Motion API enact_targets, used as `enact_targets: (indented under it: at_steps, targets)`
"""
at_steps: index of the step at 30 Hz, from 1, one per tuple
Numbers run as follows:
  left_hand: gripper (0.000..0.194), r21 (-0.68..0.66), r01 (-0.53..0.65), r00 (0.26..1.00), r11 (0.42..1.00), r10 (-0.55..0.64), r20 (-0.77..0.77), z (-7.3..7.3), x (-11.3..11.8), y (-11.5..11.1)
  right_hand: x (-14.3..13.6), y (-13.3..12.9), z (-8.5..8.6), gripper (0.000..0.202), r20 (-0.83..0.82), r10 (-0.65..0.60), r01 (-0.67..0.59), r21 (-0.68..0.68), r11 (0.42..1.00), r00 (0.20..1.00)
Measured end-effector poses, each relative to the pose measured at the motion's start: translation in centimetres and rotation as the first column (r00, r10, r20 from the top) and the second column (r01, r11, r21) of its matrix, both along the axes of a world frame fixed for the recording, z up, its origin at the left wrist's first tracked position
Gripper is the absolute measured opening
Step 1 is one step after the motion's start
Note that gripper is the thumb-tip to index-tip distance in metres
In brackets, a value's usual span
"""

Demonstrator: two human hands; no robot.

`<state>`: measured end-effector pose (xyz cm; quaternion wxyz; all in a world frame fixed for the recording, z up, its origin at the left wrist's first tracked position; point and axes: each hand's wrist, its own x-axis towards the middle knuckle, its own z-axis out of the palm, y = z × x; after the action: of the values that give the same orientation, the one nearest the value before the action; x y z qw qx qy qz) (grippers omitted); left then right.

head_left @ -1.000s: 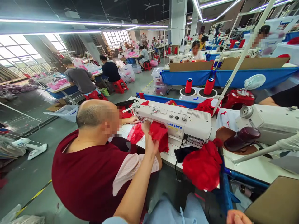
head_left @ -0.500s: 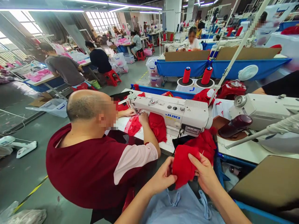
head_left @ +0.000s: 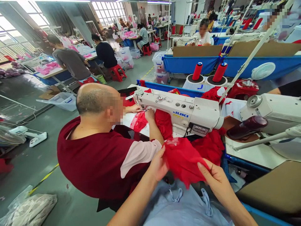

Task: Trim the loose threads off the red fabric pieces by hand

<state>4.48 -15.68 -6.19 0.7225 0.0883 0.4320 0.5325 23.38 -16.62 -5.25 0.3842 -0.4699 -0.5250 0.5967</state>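
A piece of red fabric with a pale lacy patch near its upper left is stretched between my two hands, above my lap. My left hand grips its left edge; the fingertips are partly behind the cloth. At the right edge my right hand pinches the fabric, thumb on top and fingers underneath. Just beyond it, more red fabric lies heaped beside the white sewing machine. To my left a co-worker in a dark red top has both hands at the machine's needle end, on red cloth.
Two red thread cones stand behind the machine. A second sewing machine and a dark red bottle are at my right, with a cardboard panel below. A slanted pole rises between the machines.
My hands have moved apart and the red fabric is now spread wider, its pale patch showing. My left hand has risen a little. The whole view has shifted slightly to the right.
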Motion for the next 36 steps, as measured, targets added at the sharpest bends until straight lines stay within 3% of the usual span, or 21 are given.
enact_targets:
  at_steps: [2,5,8,13,16,18,21,25,28,32,36]
  targets:
    - [0.025,-0.036,-0.025,0.989,0.999,0.030,0.142,0.4,-0.7,0.4,0.7,-0.1,-0.4,0.035,0.070,0.078,-0.078,-0.001,0.997,0.994]
    - [0.026,0.016,-0.029,0.993,0.999,0.027,0.118,1.1,-0.7,0.5,1.3,0.1,-0.4,0.041,0.135,0.025,-0.019,-0.045,0.999,0.991]
    - [0.030,0.064,0.041,0.997,0.997,-0.045,0.061,1.8,0.3,0.3,1.4,0.9,0.3,0.053,0.032,-0.095,0.097,-0.086,0.992,0.995]
    - [0.032,0.111,0.040,0.999,0.993,-0.044,0.028,2.3,1.6,0.5,-0.3,2.0,1.0,0.058,-0.177,-0.092,0.046,-0.251,0.967,0.980]
    - [0.039,0.082,0.093,0.993,0.992,-0.098,0.065,2.4,1.4,0.4,-1.1,1.9,0.7,0.052,-0.208,-0.170,0.094,-0.334,0.938,0.963]
    - [0.051,0.083,0.188,0.978,0.979,-0.194,0.079,2.5,1.0,0.0,-1.0,1.8,0.6,0.048,-0.202,-0.240,0.167,-0.320,0.932,0.950]
    - [0.056,0.116,0.317,0.948,0.941,-0.316,-0.028,2.5,0.6,-0.7,-0.4,1.5,0.7,0.044,-0.182,-0.319,0.258,-0.294,0.920,0.930]
    - [0.039,0.089,0.241,0.970,0.966,-0.235,-0.068,2.3,0.8,-1.0,0.1,1.2,1.2,0.043,-0.156,-0.407,0.367,-0.232,0.901,0.900]
    - [0.040,0.030,0.216,0.976,0.976,-0.215,-0.026,2.1,0.9,-1.2,0.1,1.1,1.3,0.041,-0.222,-0.407,0.353,-0.247,0.903,0.886]
    - [0.051,0.090,0.326,0.945,0.941,-0.324,-0.035,2.2,0.8,-1.9,-0.1,1.0,1.4,0.041,-0.332,-0.376,0.287,-0.289,0.914,0.865]
    - [0.045,0.121,0.421,0.903,0.899,-0.404,-0.145,2.4,1.1,-2.7,-0.2,0.8,1.8,0.045,-0.343,-0.409,0.320,-0.288,0.903,0.845]
